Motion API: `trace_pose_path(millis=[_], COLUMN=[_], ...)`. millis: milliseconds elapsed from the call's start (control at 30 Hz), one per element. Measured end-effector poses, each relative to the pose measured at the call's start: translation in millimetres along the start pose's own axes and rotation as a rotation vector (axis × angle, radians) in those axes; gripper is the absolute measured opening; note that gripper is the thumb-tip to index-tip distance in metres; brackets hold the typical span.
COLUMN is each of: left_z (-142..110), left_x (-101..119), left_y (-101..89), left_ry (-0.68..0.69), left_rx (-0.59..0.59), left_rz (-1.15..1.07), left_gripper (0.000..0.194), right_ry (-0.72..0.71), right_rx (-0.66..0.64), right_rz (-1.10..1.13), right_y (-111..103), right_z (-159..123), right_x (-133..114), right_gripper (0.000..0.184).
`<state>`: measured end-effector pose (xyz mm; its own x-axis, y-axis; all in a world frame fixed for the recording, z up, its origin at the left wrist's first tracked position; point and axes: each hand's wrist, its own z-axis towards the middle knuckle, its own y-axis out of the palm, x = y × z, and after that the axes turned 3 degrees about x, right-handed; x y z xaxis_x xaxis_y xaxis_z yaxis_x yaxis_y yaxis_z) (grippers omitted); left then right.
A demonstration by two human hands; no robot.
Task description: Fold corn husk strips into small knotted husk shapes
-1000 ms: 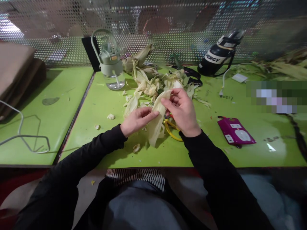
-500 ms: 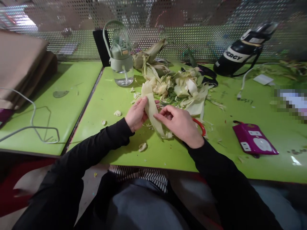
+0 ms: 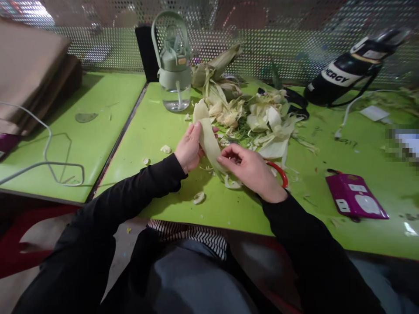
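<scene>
A long pale corn husk strip (image 3: 208,138) slants between my hands above the green table. My left hand (image 3: 190,148) is closed on its upper part, the thumb lying on the front and the fingers behind. Near the lower part, my right hand (image 3: 253,170) pinches the strip's edge between thumb and curled fingers. Behind both hands lies a loose pile of corn husks (image 3: 268,120), with a fuller husk bundle (image 3: 216,72) at its back. A red scissors handle (image 3: 280,174) shows beside my right hand; the rest of it is hidden.
A green-lidded water bottle (image 3: 175,80) stands at the back left, and a black bottle (image 3: 343,74) leans at the back right. A purple power strip (image 3: 357,195) lies on the right. Husk scraps (image 3: 199,197) dot the green table (image 3: 163,200). Brown paper bags (image 3: 29,65) sit far left.
The view has shifted, so the table items appear a little farther right. Both hands keep hold of the husk strip in nearly the same pose.
</scene>
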<state>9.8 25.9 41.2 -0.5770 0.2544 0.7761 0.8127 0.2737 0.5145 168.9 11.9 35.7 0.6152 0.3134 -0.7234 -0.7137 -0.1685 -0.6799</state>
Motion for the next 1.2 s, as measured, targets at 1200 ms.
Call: trace_pose_path(millis=[1200], left_z=[-2.3], left_x=[8.6], left_y=[-1.4], left_ry=[-0.052], left_rx=[-0.026], left_rz=[-0.116], left_gripper=[0.030], right_ry=[0.229], right_rx=[-0.329], right_rz=[0.370], right_y=[8.1], right_z=[-3.0], right_x=[2.9], right_gripper=[0.028])
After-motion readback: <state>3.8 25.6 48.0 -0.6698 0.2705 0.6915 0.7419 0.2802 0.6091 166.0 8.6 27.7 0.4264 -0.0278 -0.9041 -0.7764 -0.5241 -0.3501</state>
